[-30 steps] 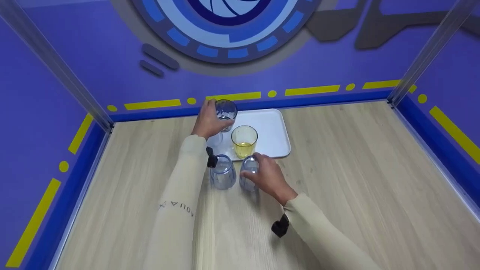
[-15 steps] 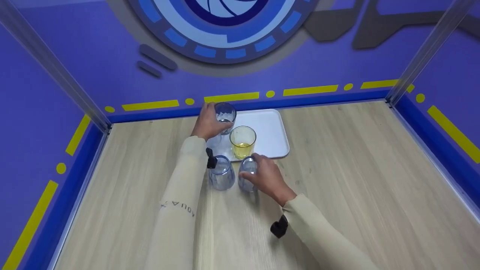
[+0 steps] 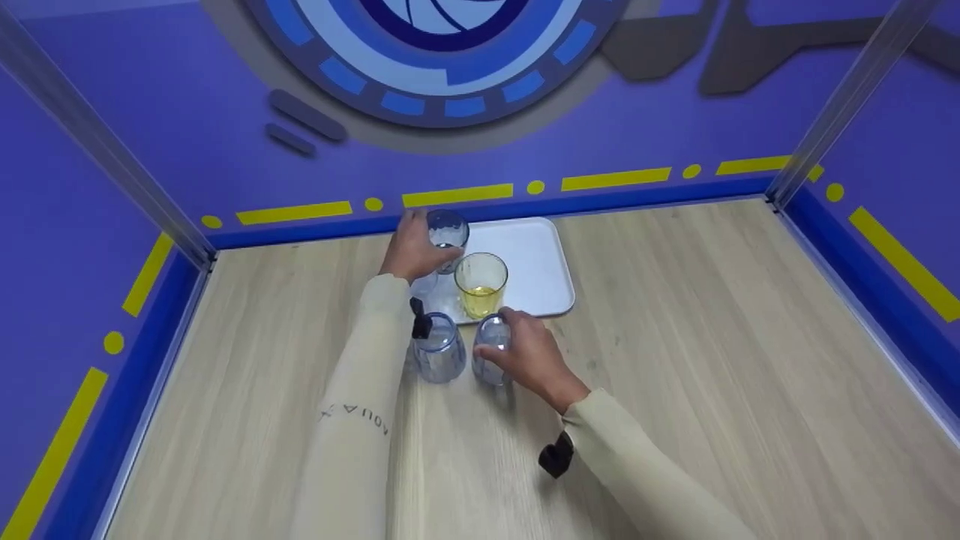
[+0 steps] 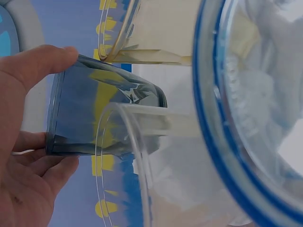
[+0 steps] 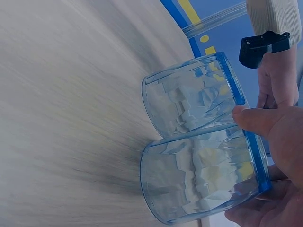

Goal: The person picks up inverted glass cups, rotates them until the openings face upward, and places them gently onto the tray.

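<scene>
In the head view, my left hand [image 3: 415,250] grips a dark grey-blue glass [image 3: 447,234] at the tray's back left, thumb and fingers on opposite sides near its rim. The left wrist view shows this glass [image 4: 104,106] mouth toward the palm; whether its base touches the tray is unclear. My right hand [image 3: 534,358] holds an upside-down blue-tinted glass [image 3: 491,352] on the table before the tray, pinching around its thick base [image 5: 258,163]. Beside it stands another upside-down blue glass [image 3: 440,351]. A yellow glass [image 3: 481,281] stands upright on the white tray [image 3: 551,259].
A clear glass [image 4: 165,156] stands near the dark one, mostly hidden behind the left wrist in the head view. Purple-blue panels [image 3: 337,172] border the wooden table [image 3: 697,337] at the back and both sides. Black wrist cameras [image 3: 556,455] jut out under the forearms.
My left hand has lowered the dark glass slightly toward the tray. The right hand keeps its hold on the blue glass. The whole head view has shifted a little.
</scene>
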### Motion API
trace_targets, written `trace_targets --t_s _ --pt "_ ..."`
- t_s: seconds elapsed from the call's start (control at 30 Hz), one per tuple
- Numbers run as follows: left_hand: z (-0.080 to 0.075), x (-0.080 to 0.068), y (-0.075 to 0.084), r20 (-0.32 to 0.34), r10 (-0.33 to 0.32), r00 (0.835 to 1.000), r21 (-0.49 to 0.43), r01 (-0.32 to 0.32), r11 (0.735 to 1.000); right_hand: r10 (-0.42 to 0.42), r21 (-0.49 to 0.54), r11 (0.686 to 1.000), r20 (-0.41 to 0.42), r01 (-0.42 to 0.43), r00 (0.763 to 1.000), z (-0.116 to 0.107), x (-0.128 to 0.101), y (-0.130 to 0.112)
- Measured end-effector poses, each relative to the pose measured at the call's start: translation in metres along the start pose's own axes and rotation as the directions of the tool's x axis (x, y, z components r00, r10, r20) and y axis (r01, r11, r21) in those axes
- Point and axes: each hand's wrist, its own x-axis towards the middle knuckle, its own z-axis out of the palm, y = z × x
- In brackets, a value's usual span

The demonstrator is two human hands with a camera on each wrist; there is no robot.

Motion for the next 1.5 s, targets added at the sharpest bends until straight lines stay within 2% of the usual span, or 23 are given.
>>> trace_targets --t_s 0.3,0.5,0.63,0.83,1.07,1.5 --pt "0.003 0.003 -0.004 0.003 -0.061 0.998 -0.036 0.061 0.997 -0.011 0.001 1.0 -0.003 0.011 1.0 0.0 0.0 0.0" --pt "0.006 0.005 -0.008 0.016 -0.082 0.996 -0.026 0.083 0.996 0.015 -0.01 1.0 0.001 -0.015 1.0 0.0 0.0 0.001" --pt "0.006 0.005 -0.01 0.034 -0.106 0.994 -0.014 0.106 0.994 0.003 -0.011 1.0 0.001 -0.003 1.0 0.001 -0.002 0.001" --pt "0.006 0.005 -0.011 0.053 -0.11 0.992 0.018 0.109 0.994 -0.033 -0.024 0.999 -0.028 0.032 0.999 0.0 -0.002 0.003" --pt "0.009 0.005 -0.012 0.043 -0.12 0.992 0.051 0.118 0.992 -0.011 -0.009 1.0 -0.02 0.01 1.0 0.0 -0.003 0.002" --pt "0.014 0.005 -0.011 0.036 -0.127 0.991 0.033 0.126 0.992 -0.016 -0.008 1.0 -0.025 0.016 1.0 0.0 -0.004 0.002"
